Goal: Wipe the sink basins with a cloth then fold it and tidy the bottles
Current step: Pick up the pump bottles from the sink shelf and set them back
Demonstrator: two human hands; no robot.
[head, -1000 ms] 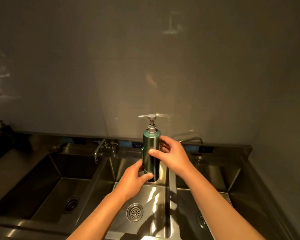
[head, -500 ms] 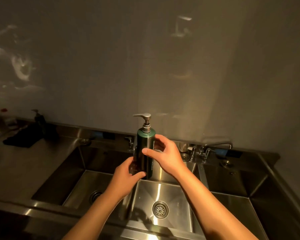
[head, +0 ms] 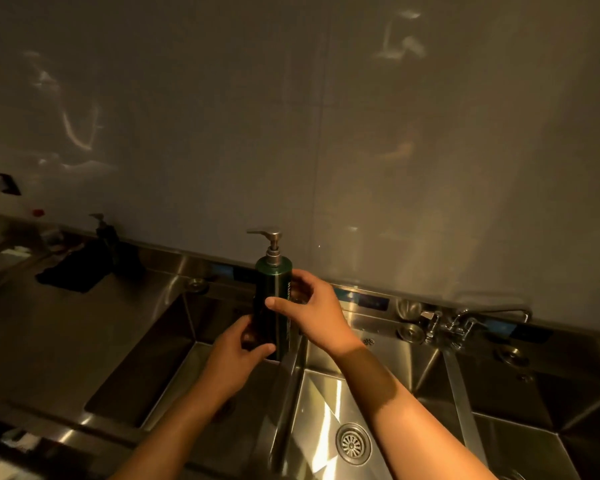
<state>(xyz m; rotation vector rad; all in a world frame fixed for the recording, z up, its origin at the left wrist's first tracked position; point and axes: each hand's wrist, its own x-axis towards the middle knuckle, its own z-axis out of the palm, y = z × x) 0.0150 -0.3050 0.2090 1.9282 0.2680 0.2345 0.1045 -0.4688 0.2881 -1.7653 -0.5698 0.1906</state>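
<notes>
Green pump bottle [head: 272,306] is held upright over the divider between left and middle sink basins [head: 326,403]. Base is cupped by left hand [head: 234,362], fingers curled round it for support; upper body is pinched by right hand [head: 314,317], thumb in front, likely for carrying. Second pump bottle [head: 106,237] and dark cloth [head: 71,271] are seen at the far left counter edge.

Dark green bottle [head: 272,306] with silver pump [head: 270,244], shiny steel sink [head: 329,407], black cloth [head: 78,271], grey wall [head: 222,133].
</notes>
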